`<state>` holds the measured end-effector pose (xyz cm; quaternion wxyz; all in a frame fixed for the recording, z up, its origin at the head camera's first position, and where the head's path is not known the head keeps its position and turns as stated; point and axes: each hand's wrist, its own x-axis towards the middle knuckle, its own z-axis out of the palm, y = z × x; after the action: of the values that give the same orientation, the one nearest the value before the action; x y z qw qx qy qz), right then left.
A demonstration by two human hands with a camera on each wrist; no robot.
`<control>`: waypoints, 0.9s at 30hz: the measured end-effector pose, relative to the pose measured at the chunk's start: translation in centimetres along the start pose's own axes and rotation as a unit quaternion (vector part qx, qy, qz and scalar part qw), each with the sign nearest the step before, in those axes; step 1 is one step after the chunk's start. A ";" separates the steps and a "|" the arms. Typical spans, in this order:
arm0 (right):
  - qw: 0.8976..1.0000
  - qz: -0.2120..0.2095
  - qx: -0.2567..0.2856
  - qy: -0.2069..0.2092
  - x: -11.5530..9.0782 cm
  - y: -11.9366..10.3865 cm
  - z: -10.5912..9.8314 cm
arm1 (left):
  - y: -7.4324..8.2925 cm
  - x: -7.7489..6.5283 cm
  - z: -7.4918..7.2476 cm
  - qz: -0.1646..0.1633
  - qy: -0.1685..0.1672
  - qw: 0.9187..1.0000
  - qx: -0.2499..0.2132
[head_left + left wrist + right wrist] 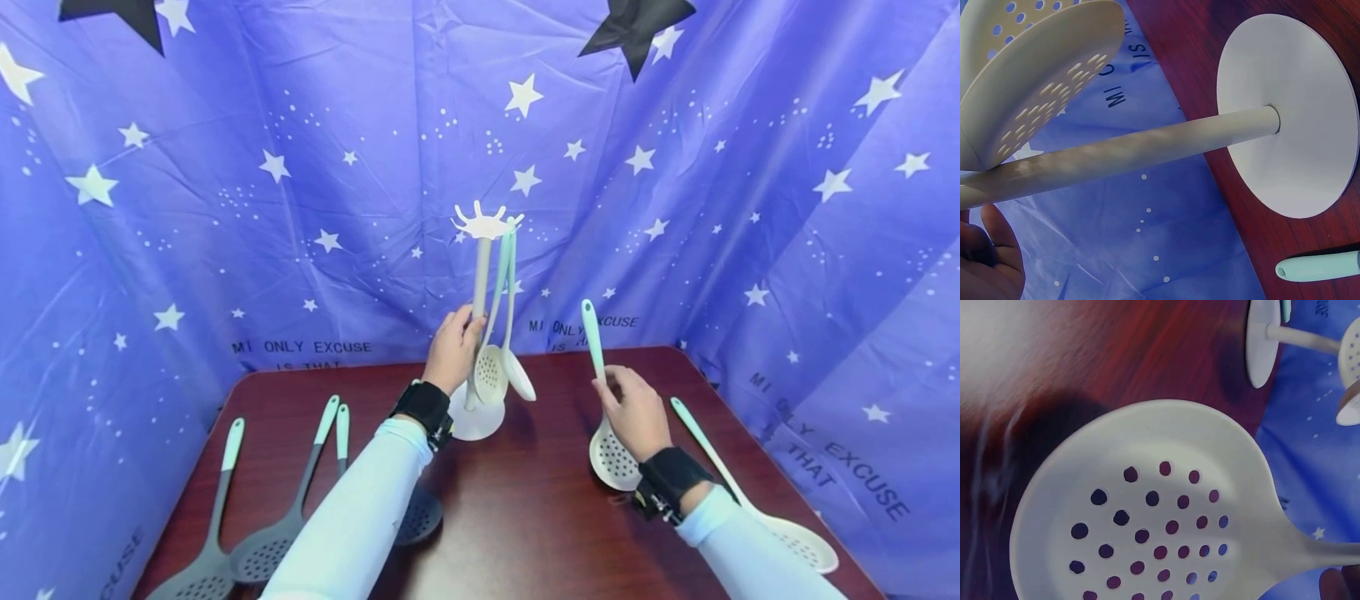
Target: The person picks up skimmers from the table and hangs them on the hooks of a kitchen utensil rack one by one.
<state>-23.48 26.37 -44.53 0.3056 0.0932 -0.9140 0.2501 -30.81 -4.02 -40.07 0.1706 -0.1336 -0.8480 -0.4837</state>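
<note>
A white utensil stand with a round base and a crown of hooks rises near the table's back edge. My left hand grips its pole. From the hooks on the right side hang a white perforated spoon and another white spoon, both with mint handles. To the right of the stand, my right hand holds a white skimmer by the lower part of its mint-tipped handle, the handle end pointing up and the round holed bowl low over the table.
On the left of the dark red table lie grey perforated utensils with mint handles, including a slotted turner and a skimmer; my left arm partly covers another. A white perforated spoon lies at the right edge. Blue starry cloth surrounds the table.
</note>
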 end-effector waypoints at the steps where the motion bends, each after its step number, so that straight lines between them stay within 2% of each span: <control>1: 1.000 0.000 0.002 0.001 0.0 -0.3 0.0 | 0.0 0.0 0.0 0.001 0.000 1.000 0.000; 13: 0.999 -0.015 0.027 0.026 0.5 -3.9 -0.2 | -0.2 0.3 0.0 0.009 -0.003 1.000 0.001; 21: 0.996 -0.039 0.065 0.045 1.8 -6.3 -0.1 | 0.2 0.7 -0.9 -0.003 -0.015 1.000 -0.009; 27: 0.992 -0.061 0.099 0.048 1.5 -8.1 -0.2 | -0.3 0.4 -0.5 -0.013 -0.029 0.999 0.012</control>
<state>-21.94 19.46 -40.26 0.3530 0.1660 -0.8619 0.3241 -31.16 -4.54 -39.88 0.1418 -0.1344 -0.8600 -0.4714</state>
